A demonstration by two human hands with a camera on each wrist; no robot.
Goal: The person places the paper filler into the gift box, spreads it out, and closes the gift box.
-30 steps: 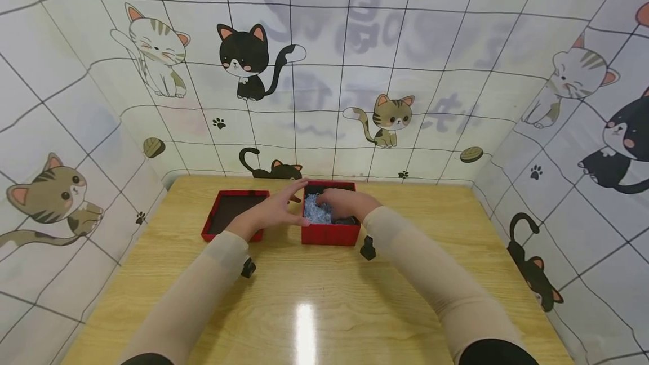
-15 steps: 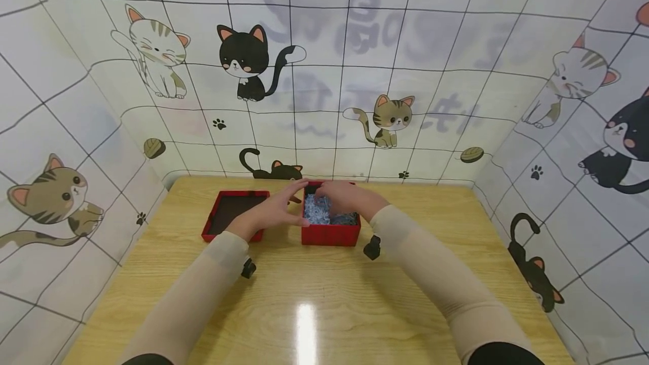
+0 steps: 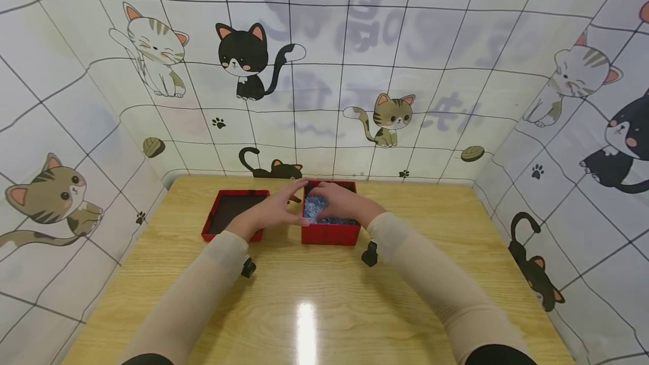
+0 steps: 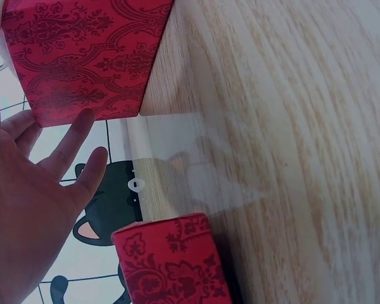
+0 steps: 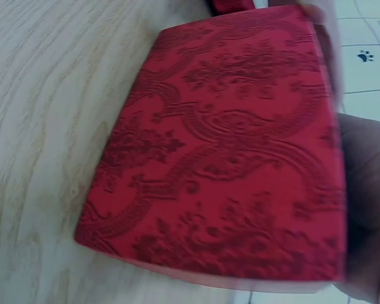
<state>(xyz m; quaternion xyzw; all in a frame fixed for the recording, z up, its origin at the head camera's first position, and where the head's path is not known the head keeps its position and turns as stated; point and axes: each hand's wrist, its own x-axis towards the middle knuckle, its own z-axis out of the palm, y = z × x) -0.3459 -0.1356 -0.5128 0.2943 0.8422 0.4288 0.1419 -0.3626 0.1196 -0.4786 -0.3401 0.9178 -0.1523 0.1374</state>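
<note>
Shreds of pale blue filler [image 3: 315, 207] lie inside a red box [image 3: 329, 235], which sits just left of the table's middle line to the eye (nearly at centre frame in the head view). The box is uncovered and upright, its walls printed with darker scrollwork that fills most of the right wrist view. The right hand [image 3: 350, 203] reaches over the box's right side into its opening; thumb and forefinger are parted, shreds showing between them, while the lie of the other fingers cannot be told. The left hand [image 3: 271, 212] has its fingers spread, thumb near the box's front left corner and fingertips by the back left one; in the left wrist view one fingertip overlaps the patterned wall, though contact cannot be told.

Left of centre lies a shallow red lid [image 3: 230, 210], dark inside, partly behind the left hand. Beige sleeves [image 3: 192, 292] come up from the lower corners, with a small black device [image 3: 369, 254] at the right wrist. Below them is a wood-grained table [image 3: 274, 308], a bright reflection at bottom centre. Cartoon cats cover the white gridded sheet [image 3: 314, 32] across the upper frame.
</note>
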